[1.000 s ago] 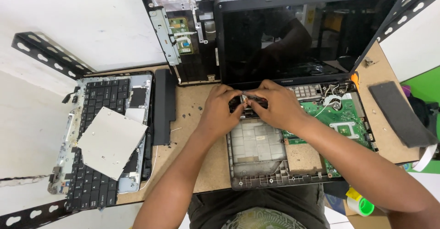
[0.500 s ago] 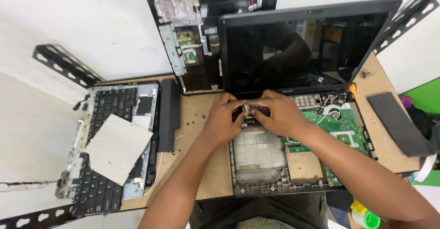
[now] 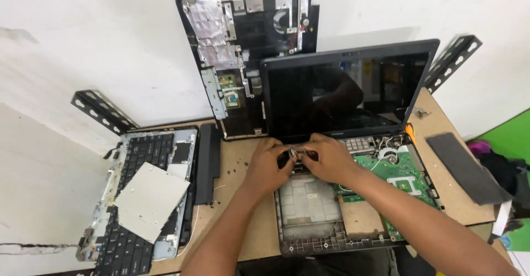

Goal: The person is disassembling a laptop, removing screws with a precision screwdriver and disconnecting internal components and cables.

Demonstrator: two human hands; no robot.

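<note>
Laptop base (image 3: 331, 221), with its top cover taken off, is laid flat on the brown table (image 3: 243, 237), and its long side runs left to right. Its dark screen (image 3: 339, 94) is stood up at the far edge and is faced toward the person. A small metal part (image 3: 297, 153) at the back edge, near the hinge, is pinched by the left hand (image 3: 268, 165) and the right hand (image 3: 326, 157), whose fingers are pressed together around it. Inside the open base, a grey tray is seen on the left and a green board (image 3: 408, 179) on the right. A black cover (image 3: 251, 49) is leaned on the wall behind. A keyboard (image 3: 138, 198) is laid to the left, with a flat silver drive (image 3: 150, 200) on top and a long black battery (image 3: 207, 163) just beside it.
</note>
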